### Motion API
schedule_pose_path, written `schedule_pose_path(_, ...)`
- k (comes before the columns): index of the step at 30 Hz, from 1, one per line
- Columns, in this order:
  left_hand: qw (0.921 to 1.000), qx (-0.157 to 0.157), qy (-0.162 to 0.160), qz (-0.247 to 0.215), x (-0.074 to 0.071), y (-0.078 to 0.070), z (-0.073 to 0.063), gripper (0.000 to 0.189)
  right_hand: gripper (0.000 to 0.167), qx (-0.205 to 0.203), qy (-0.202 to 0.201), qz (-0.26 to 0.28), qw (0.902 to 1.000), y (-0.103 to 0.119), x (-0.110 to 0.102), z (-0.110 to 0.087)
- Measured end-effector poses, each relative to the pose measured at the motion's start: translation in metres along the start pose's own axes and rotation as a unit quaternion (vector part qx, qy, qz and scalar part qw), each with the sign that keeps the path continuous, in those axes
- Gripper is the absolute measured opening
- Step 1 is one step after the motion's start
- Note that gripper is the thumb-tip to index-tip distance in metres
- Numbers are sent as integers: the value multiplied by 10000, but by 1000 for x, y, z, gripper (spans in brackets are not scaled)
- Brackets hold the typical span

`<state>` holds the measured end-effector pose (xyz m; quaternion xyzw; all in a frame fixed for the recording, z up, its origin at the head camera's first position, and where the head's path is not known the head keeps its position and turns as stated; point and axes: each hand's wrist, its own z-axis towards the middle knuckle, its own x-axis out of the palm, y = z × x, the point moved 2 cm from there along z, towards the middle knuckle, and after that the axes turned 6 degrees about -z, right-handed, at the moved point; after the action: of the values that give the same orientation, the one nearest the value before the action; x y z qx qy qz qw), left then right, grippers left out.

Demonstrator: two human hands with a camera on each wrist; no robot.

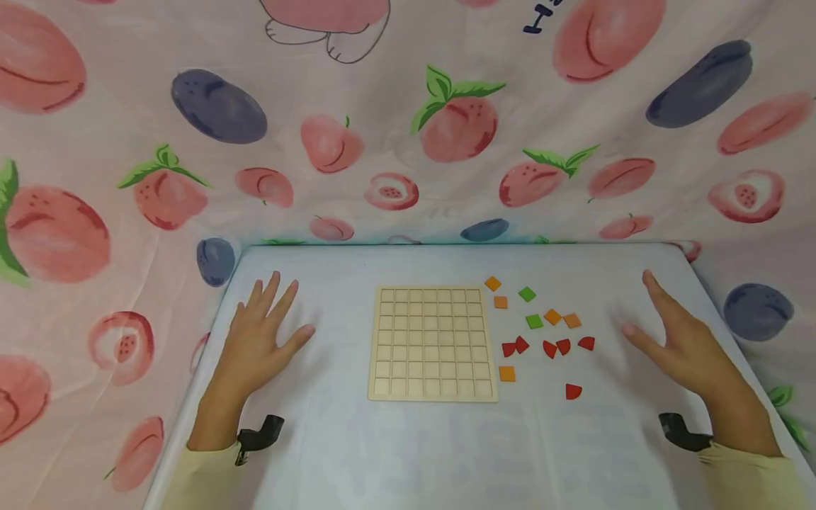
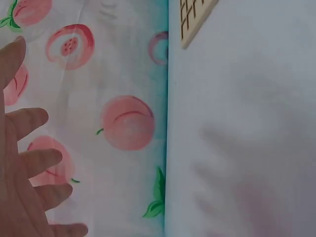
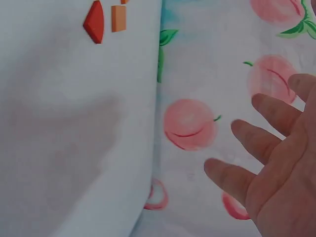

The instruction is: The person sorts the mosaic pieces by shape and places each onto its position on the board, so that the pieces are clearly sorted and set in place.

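A pale wooden grid board [image 1: 432, 345] with square cells lies flat on the white table, no pieces in its cells. To its right are scattered several orange square tiles [image 1: 506, 374], two green square tiles [image 1: 527, 294] and several red quarter-circle tiles [image 1: 574, 392]. My left hand [image 1: 260, 343] hovers left of the board, fingers spread, holding nothing. Beyond the tiles on the right, my right hand [image 1: 691, 347] is held up with fingers extended and nothing in it. In the right wrist view, a red tile [image 3: 94, 22] and an orange tile [image 3: 118, 19] show near the top.
The white table [image 1: 331, 453] has its far edge against a hanging cloth [image 1: 395, 92] printed with peaches, which also drapes along both sides. A black wrist mount [image 1: 260, 433] sits on the left wrist, another black mount [image 1: 682, 432] on the right.
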<state>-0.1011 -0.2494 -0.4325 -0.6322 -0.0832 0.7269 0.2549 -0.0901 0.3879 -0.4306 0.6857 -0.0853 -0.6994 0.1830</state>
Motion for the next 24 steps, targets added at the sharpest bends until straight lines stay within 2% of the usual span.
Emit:
schedule_pose_path(6,9951,79,-178,-967,20,-9,8,75,80,84,78,243,9996,-4,13,3)
schedule_pose_path(13,9803,55,-330,-1949,55,-21,17,66,58,284,208,673,9971,-13,29,7)
schedule_pose_path(17,9753,-53,-209,-2197,77,-23,19,66,52,506,400,878,9940,-20,40,9)
schedule_pose_path(24,9723,-173,167,-2324,105,-16,19,68,60,982,1167,898,9842,-30,56,15)
